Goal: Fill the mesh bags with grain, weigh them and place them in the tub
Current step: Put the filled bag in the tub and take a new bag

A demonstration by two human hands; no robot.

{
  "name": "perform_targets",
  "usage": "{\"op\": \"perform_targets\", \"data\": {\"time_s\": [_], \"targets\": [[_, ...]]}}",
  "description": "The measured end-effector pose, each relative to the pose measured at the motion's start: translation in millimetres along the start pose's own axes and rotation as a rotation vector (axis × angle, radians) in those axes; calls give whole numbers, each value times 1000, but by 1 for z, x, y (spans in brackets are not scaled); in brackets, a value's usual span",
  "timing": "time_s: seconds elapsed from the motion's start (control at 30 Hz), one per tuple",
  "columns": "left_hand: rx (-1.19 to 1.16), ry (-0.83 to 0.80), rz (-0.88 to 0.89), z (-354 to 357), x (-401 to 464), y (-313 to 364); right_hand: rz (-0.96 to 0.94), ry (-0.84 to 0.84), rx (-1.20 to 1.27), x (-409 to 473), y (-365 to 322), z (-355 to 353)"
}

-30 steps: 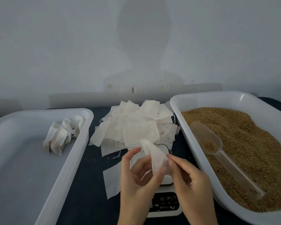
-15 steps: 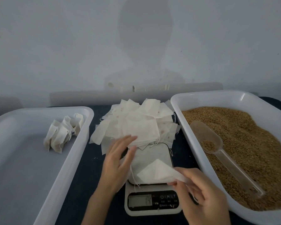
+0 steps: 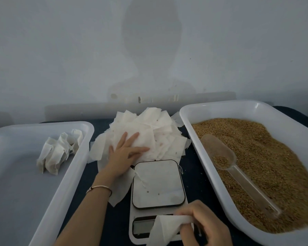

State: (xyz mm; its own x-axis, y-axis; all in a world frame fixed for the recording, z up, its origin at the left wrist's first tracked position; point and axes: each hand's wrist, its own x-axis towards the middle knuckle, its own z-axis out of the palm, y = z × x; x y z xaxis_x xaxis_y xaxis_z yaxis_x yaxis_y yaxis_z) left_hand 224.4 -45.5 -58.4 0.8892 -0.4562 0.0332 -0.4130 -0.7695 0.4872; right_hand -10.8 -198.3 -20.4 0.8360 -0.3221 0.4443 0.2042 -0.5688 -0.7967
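Thin white cloth, the empty bag [image 3: 164, 229] looks light and limp; the right hand [image 3: 202, 226] pinches its top edge over the scale [image 3: 157, 183] display. Beyond the scale, the left hand [image 3: 124, 153] lies flat on the bag pile [image 3: 149, 130]. Holding the mouth hem seems best for filling.

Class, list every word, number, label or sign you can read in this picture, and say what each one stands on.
None can be read.
Scale display, near the right hand: partly covered by the held mesh bag, too blurred to read.
Tubs, scoop and bag pile: no lettering visible.
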Motion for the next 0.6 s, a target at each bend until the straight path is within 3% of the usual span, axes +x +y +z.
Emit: {"op": "perform_targets", "data": {"time_s": [0.1,0.2,0.3,0.47,0.6], "targets": [[-26,35,7,-7,-11,2,35,-13,7,1,7,-1],[-318,277,38,-7,-37,17,36,-22,14,2,10,-1],[-465,215,66,7,-67,33,40,-23,32,2,12,0],[-250,144,-38,22,-87,18,194,-63,146,-3,15,-1],[130,87,-131,22,-97,-7,229,-48,280,1,11,-4]]}}
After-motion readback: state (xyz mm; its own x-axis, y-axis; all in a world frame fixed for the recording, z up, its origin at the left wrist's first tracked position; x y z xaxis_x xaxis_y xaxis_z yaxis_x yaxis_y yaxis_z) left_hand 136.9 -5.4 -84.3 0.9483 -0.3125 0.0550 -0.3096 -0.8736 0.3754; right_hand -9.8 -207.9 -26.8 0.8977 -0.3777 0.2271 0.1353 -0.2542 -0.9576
